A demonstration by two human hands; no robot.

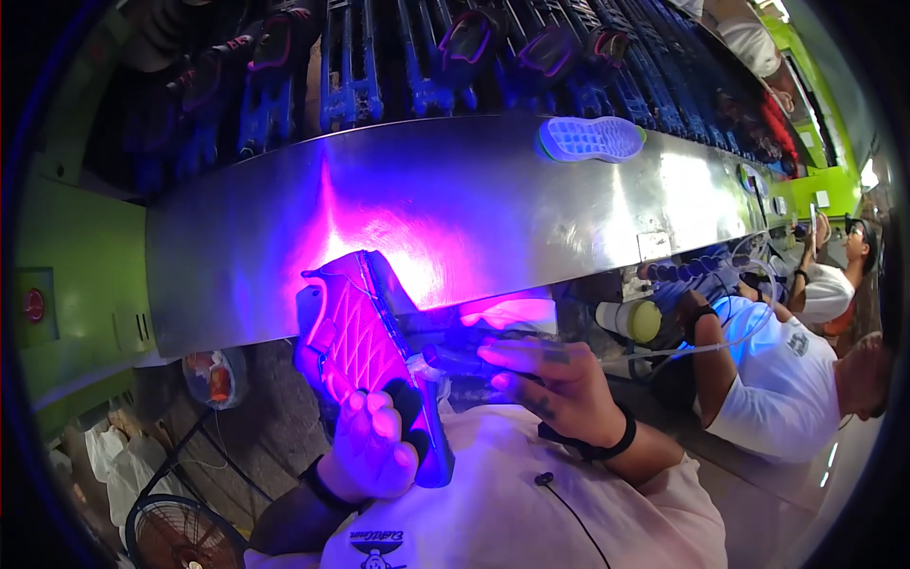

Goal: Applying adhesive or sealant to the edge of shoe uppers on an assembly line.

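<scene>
A shoe [358, 337] with a quilted, diamond-stitched side stands tilted under purple-pink light. Around its lower end my left hand [372, 446] is closed, fingers pressed on the upper, and the sole edge faces right. To the right of the shoe, my right hand [569, 391] has its fingers drawn together at a dark, slim object [460, 358]. That object reaches toward the sole edge; its kind is lost in shadow, and I cannot tell if it touches the shoe. Both wrists wear dark bands.
A metal table [531, 223] runs across in front of me, with a pale shoe sole [592, 139] at its far edge. Beyond it, dark shoes [469, 45] sit on blue racks [351, 85]. A co-worker [787, 375] sits at right near a yellowish container [630, 321]. A fan [185, 536] stands lower left.
</scene>
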